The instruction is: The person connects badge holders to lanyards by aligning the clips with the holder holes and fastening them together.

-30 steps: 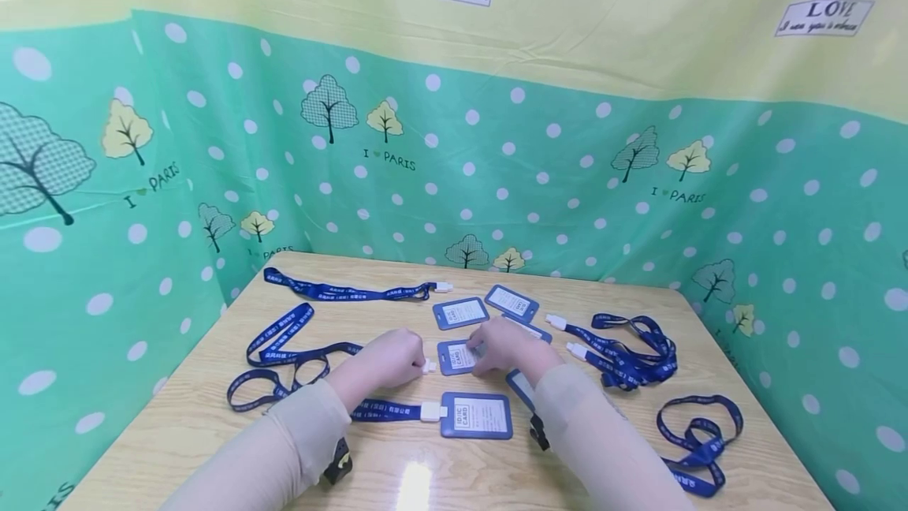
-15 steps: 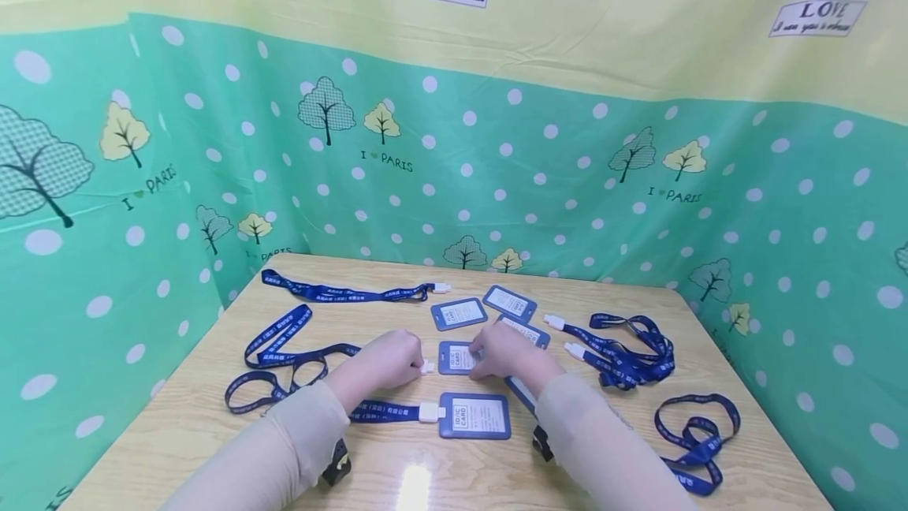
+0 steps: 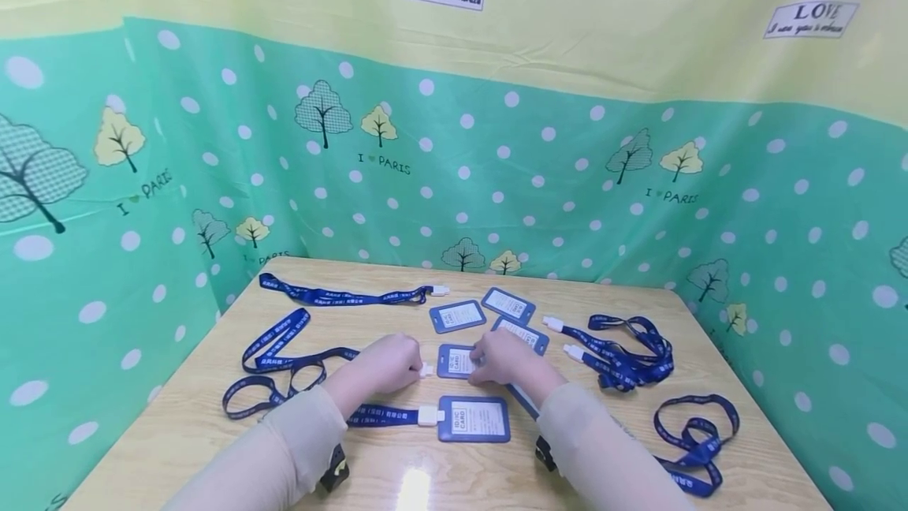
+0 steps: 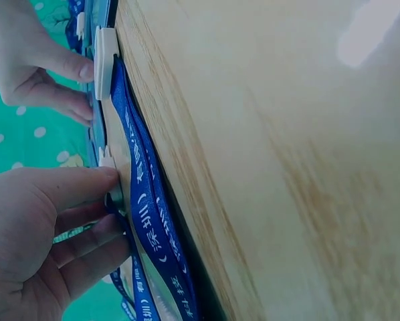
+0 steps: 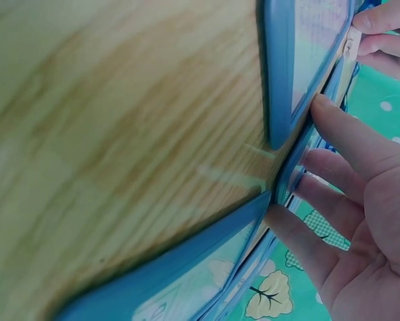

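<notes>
My left hand (image 3: 396, 361) pinches the white plastic clip (image 4: 106, 159) of a blue lanyard (image 4: 138, 284) between thumb and fingertips. Just right of that clip lies a blue ID card holder (image 3: 452, 361), its slotted end towards it, with a small gap between them. My right hand (image 3: 507, 359) grips this holder, thumb at the near edge and fingers at the far side; its right end is hidden under the hand. Nearer me lies another card holder (image 3: 474, 419), joined to the white clip (image 3: 429, 415) of a second lanyard.
Behind the hands lie several loose card holders (image 3: 457, 316), and one is partly under the right forearm. A lanyard (image 3: 340, 296) stretches along the back left. More lanyards (image 3: 627, 357) are bunched at the right, with another (image 3: 698, 440) nearer the front. Patterned cloth (image 3: 426, 180) surrounds the wooden table (image 3: 376, 464).
The head view tilts slightly. My right hand has shifted a little towards me, uncovering more of the holder behind it. The left hand keeps its pinch on the clip.
</notes>
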A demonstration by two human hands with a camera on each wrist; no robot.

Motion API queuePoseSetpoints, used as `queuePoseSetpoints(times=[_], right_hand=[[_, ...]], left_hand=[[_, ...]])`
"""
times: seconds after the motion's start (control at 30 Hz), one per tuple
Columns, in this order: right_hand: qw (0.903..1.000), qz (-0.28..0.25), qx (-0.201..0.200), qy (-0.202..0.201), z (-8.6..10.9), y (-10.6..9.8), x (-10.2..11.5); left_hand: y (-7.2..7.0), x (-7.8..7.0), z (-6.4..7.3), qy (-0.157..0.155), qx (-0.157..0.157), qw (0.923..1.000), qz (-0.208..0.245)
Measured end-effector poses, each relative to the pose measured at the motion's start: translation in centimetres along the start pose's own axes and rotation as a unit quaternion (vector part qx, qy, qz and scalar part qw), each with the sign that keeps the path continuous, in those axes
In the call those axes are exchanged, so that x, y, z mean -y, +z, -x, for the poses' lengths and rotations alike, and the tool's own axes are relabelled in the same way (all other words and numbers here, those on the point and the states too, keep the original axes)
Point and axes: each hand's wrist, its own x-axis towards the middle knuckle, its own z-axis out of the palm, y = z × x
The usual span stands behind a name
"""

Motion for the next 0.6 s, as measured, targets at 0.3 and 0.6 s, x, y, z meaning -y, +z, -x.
queuePoseSetpoints(times=[0.3,0.6], right_hand=[[0.9999,0.002,0.011,0.009,0.10,-0.15,0.00],[0.9998,0.008,0.014,0.010,0.16,-0.21,0.29]], left_hand=[[0.45,-0.17,0.06,0.002,-0.012,0.9999,-0.005],[0.70,0.06,0.14,0.005,-0.019,0.9997,-0.012]])
